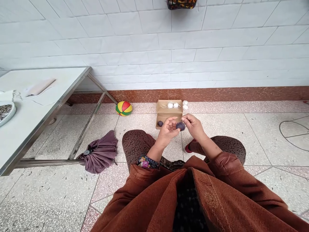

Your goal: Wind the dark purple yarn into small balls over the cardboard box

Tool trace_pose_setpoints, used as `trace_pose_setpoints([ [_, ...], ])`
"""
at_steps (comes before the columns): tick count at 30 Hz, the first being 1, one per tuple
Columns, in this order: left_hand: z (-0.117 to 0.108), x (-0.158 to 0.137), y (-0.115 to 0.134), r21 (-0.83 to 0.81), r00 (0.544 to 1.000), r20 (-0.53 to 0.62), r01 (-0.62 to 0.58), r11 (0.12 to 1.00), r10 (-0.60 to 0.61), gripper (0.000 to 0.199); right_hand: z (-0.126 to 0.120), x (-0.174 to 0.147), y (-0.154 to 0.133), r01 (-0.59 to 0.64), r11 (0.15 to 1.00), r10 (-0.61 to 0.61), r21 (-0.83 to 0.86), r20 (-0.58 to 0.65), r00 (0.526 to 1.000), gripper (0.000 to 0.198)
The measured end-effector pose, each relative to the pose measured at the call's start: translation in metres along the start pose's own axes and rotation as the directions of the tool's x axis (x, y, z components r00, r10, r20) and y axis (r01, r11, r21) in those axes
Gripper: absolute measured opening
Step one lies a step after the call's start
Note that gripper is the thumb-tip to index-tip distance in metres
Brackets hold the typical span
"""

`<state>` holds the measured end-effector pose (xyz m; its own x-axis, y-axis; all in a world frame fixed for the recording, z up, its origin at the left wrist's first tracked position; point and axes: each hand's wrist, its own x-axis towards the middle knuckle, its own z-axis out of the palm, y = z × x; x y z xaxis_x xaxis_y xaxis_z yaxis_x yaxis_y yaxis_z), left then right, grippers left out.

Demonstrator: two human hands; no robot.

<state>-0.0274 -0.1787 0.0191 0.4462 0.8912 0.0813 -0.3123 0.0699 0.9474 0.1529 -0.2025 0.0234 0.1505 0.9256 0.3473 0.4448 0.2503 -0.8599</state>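
A small dark purple ball of yarn (180, 126) is held by my left hand (167, 130), with the thumb below it and the fingers curled. Just above and right of the ball, my right hand (193, 126) pinches thumb and forefinger together; any strand between them is too fine to make out. Beyond the hands lies an open cardboard box (169, 114) on the floor. Another dark ball of yarn (160, 123) sits in its near part. Two white balls of yarn (173, 105) with loose strands rest in its raised lid, and more white balls (185, 105) are beside it.
A colourful ball (124, 108) lies by the wall. To the left stands a metal-framed table (60, 93) carrying a plate and cloth. A folded purple umbrella (102, 153) leans at its lower rail. A wire ring (295, 135) is on the floor at right.
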Motion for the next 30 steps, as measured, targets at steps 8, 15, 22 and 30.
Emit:
trace_pose_setpoints([
  [8,0.001,0.002,-0.009,-0.106,0.972,-0.233,-0.011,0.994,-0.014,0.055,0.014,-0.037,-0.007,0.121,0.993,-0.116,-0.004,0.256,0.96,0.032],
  [15,0.003,-0.004,-0.005,-0.052,0.998,-0.054,0.022,0.998,-0.024,0.06,-0.009,-0.001,-0.007,0.087,0.995,-0.085,-0.044,0.048,0.995,0.031],
  [22,0.003,0.005,-0.015,-0.154,0.975,-0.223,-0.037,0.987,0.002,0.055,0.021,-0.036,0.008,0.013,1.0,-0.016,0.023,0.162,0.987,0.037],
  [30,-0.01,0.015,-0.018,0.117,0.978,-0.197,-0.041,0.992,0.064,0.059,-0.007,0.008,-0.011,0.159,0.987,-0.156,-0.023,0.089,0.984,0.024],
])
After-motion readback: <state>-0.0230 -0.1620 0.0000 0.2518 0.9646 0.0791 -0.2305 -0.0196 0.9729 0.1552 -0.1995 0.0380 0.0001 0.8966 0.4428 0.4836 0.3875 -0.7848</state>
